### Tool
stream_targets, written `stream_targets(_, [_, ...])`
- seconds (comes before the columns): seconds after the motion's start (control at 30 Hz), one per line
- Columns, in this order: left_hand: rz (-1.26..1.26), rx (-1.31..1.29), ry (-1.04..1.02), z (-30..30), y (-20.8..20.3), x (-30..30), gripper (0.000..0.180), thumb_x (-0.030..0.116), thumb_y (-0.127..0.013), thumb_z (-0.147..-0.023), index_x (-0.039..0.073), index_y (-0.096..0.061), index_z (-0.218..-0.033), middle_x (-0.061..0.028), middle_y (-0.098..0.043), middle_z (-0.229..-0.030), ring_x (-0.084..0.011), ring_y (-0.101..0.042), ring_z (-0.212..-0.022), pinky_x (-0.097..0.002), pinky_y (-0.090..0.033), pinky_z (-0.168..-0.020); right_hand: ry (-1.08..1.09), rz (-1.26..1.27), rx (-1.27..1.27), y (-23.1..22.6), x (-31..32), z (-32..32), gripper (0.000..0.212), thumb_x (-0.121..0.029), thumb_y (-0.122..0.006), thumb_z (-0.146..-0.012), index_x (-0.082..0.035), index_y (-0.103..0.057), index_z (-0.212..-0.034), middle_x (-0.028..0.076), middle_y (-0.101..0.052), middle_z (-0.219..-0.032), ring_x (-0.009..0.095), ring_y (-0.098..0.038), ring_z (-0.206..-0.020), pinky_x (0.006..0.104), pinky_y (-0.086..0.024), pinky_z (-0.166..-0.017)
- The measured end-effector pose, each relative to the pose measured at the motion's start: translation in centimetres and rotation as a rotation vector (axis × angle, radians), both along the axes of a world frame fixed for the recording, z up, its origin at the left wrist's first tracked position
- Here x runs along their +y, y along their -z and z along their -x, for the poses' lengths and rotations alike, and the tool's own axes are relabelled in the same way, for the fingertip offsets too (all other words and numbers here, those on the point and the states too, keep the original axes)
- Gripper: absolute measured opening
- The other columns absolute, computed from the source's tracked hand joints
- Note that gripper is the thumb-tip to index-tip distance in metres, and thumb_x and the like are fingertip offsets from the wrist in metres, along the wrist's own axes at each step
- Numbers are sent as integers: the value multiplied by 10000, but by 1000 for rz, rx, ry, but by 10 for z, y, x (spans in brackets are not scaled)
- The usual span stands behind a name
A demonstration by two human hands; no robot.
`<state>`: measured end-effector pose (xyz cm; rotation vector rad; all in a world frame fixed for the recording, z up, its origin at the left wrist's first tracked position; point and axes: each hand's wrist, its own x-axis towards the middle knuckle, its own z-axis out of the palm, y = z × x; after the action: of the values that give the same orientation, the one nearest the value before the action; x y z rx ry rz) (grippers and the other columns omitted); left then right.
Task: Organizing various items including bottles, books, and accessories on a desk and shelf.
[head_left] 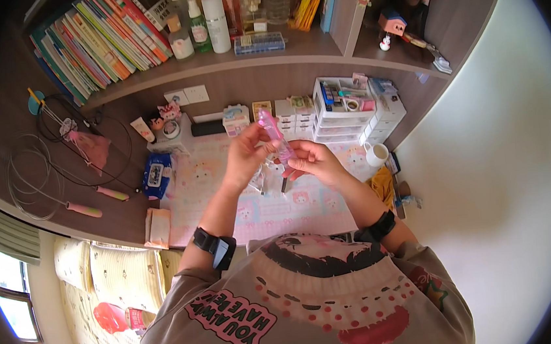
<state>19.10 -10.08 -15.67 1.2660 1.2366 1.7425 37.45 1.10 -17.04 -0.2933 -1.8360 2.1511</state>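
Both hands raised over pink desk mat [305, 212], mid-desk. Left hand [246, 155] pinches upper part of a pink translucent pen-like stick [273, 133], fingers curled together. Right hand [311, 162] pinches its lower end, dark tip [284, 185] pointing down. White mug [375, 154] right, blue wipes pack [156, 174] left.

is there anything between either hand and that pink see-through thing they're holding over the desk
Nothing visible does. The left hand grips the pink translucent case near its upper end, and the right hand pinches its lower end, so both touch it directly. It is held in the air above the pink desk mat, apart from the small white drawers behind.
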Motion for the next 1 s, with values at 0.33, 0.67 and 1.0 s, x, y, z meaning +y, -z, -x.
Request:
stream_targets(0.33, [-29,485,-49,-23,-45,26,418,129,-745,-855,-5,-610,-1227,-97,-697,-987,-154,-676,-860,-300,-541,-794,198,1,229,-17,14,1,376,-105,-674,-920,-10,-522,-1251,96,-667,-1118,192,-666,-1016,307,-535,-863])
stream_targets(0.67, [-204,174,-390,-19,-79,36,530,135,-671,-915,25,-441,-1380,-93,-586,-1176,-98,-594,-855,-229,-531,-690,440,-347,271,-143,60,41,328,-177,-744,-872,-16,-634,-1136,50,-700,-995,109,-660,-858,248,-512,-714])
stream_targets(1.0, [-40,237,-424,0,-36,1,328,38,-661,-874,39,-596,-1196,-19,-652,-952,-77,-596,-817,-230,-517,-683,749,-872,85,-175,173,138,346,-170,-804,-744,19,-675,-1004,122,-710,-821,220,-693,-776,333,-523,-702])
